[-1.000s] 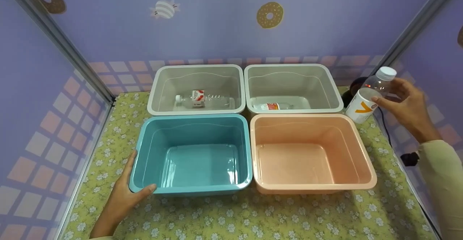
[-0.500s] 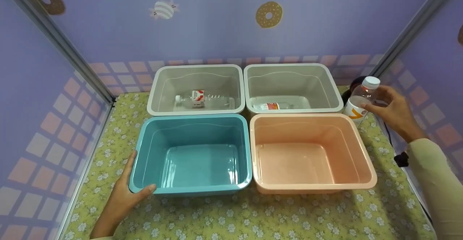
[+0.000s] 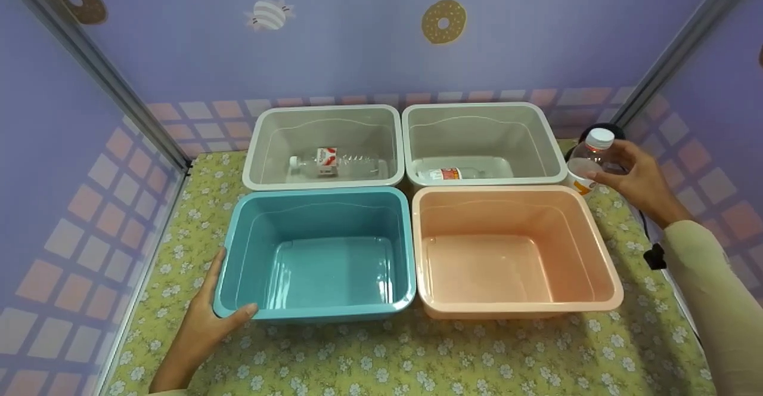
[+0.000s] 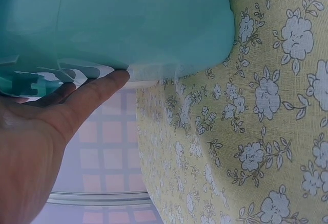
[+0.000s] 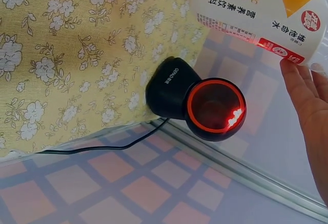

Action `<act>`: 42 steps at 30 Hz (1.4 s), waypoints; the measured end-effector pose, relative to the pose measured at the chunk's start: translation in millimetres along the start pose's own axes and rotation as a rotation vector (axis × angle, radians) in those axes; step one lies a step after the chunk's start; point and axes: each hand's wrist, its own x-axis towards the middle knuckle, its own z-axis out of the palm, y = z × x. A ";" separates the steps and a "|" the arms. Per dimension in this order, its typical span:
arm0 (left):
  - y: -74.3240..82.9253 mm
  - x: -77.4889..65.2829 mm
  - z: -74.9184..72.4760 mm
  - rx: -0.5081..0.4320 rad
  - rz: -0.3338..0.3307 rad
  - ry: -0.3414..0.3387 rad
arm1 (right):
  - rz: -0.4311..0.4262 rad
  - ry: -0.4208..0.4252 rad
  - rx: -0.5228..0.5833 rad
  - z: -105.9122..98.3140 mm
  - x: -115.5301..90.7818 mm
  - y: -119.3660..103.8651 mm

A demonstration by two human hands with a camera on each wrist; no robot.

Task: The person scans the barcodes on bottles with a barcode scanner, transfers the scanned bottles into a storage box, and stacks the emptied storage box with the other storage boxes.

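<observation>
My right hand (image 3: 638,178) holds a clear plastic drink bottle (image 3: 587,166) with a white cap and a white-and-orange label, beyond the peach bin's back right corner. In the right wrist view, the bottle (image 5: 261,16) shows a red strip on its label and is above a black desktop scanner (image 5: 197,98) with a lit red ring. At the near left corner of the teal bin (image 3: 316,311), my left hand (image 3: 205,318) has its thumb on the front rim and fingers along the outer left side. Its straight fingers (image 4: 97,92) touch the bin's wall in the left wrist view.
Beside the teal bin stands a peach bin (image 3: 518,308). Behind are two grey bins: a bottle (image 3: 328,160) lies in the left bin (image 3: 322,110), another bottle (image 3: 447,174) in the right bin (image 3: 477,108). A black cable (image 5: 113,147) runs from the scanner. Purple walls (image 3: 357,56) enclose the flowered cloth.
My right hand has moved left and slightly down with the bottle, closer to the back right grey bin's corner. The left hand and the bins have stayed put.
</observation>
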 end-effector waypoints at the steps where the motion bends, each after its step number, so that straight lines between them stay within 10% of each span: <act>1: -0.2 0.1 0.1 -0.002 0.000 -0.001 | -0.005 0.000 -0.002 0.3 1.5 0.0; 20: -2.8 -2.0 2.5 -0.006 0.015 0.015 | -0.106 -0.051 0.019 1.3 16.0 2.2; 42: -1.9 -1.1 1.3 -0.013 0.019 0.010 | -0.038 -0.013 0.011 -7.8 12.3 6.7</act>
